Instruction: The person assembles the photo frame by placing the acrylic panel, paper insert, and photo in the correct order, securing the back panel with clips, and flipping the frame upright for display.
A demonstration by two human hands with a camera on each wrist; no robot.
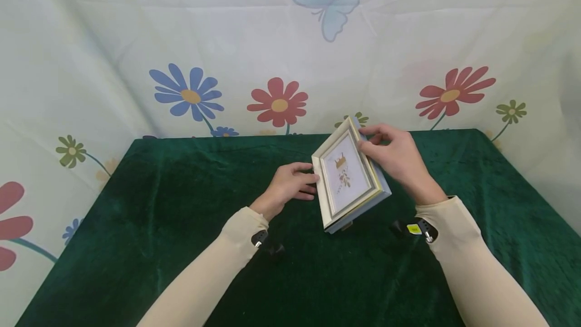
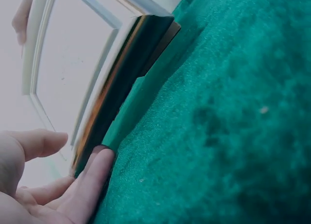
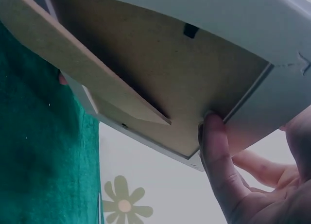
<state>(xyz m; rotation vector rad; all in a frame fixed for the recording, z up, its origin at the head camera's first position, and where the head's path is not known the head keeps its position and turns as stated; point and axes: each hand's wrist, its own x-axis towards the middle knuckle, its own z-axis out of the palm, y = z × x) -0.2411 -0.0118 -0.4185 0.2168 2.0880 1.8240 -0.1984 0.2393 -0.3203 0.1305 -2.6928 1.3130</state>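
A photo frame (image 1: pixel 345 178) with a cream front and pale blue-grey sides is held tilted above the green cloth. Its white picture shows a small gold and brown plant design. My right hand (image 1: pixel 392 153) grips the upper right edge, thumb at the front, and the right wrist view has a finger pressing the brown backboard (image 3: pixel 170 73). From that back a stand leg (image 3: pixel 82 59) sticks out. At the left edge, my left hand (image 1: pixel 290 183) pinches the border lightly; in the left wrist view its thumb (image 2: pixel 46 142) lies before the face, other fingers along the side and behind.
Dark green velvet cloth (image 1: pixel 190 206) covers the table. Behind it hangs a white curtain (image 1: pixel 227 29) printed with flowers and a blue butterfly. Black straps (image 1: pixel 426 228) with small devices sit at both wrists over beige sleeves.
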